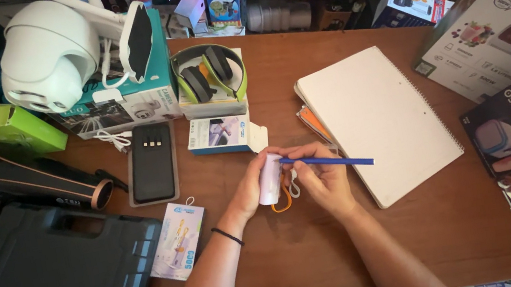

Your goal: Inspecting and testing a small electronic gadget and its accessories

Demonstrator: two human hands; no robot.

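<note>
left hand (251,190): wrapped around a small white gadget (269,179)
right hand (321,179): pinching a blue pen (329,163), tip on the gadget
desk (303,254): notebook (381,121) just beside

Bare table (289,256) between notebook (381,121), case (48,278)

Blue pen (332,163), pale lilac gadget (269,179) with orange strap (282,205), green-grey headphones (210,73), white notebook (379,121), brown tabletop (304,261) all showing.

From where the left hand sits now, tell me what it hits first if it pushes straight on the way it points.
Probably the small white-and-blue box lying just beyond the left hand, which holds a small pale device; the headphones lie further along. Depth is unclear.
</note>
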